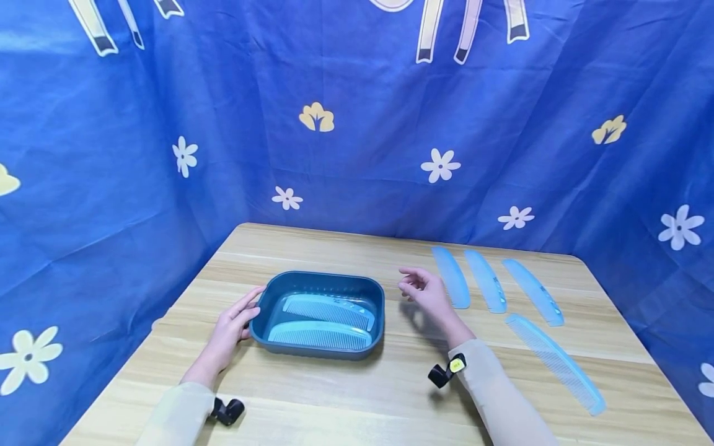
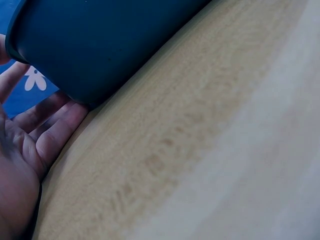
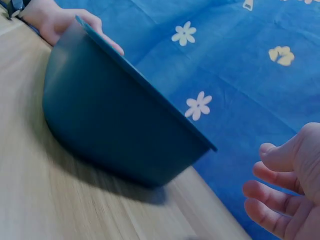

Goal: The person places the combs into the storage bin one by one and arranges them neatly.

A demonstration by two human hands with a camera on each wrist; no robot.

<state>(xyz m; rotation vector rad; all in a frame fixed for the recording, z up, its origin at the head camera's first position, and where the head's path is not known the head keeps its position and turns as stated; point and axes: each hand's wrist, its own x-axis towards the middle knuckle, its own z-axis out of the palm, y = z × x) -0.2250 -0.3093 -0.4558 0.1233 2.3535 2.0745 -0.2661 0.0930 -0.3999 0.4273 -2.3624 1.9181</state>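
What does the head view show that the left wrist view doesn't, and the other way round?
Only the head view: two blue combs inside the basin, four more combs lying on the table to its right, and the right hand, raised and holding nothing.

Only the left wrist view: a close look at the palm side of the left hand, with fingers by the basin's lower outer edge.

Both: the left hand at the basin, the wooden table, and the blue flowered curtain.
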